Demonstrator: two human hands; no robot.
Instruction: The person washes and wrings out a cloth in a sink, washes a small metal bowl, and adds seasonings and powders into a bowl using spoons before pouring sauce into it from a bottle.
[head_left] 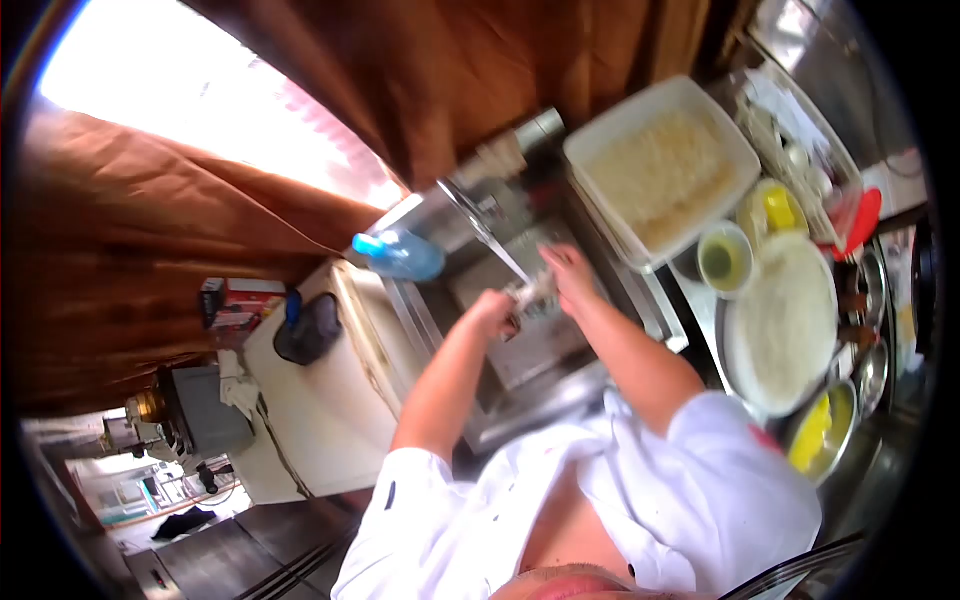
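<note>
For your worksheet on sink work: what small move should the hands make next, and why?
Probably keep both hands under the tap: the left hand and right hand meet over the sink around a small blurred item, apparently mid-rinse. Whether water runs is unclear.

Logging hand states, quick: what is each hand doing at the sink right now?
Left hand: closed around a small object over the sink; object too blurred to identify.
Right hand: on the same object, grip unclear.
</note>
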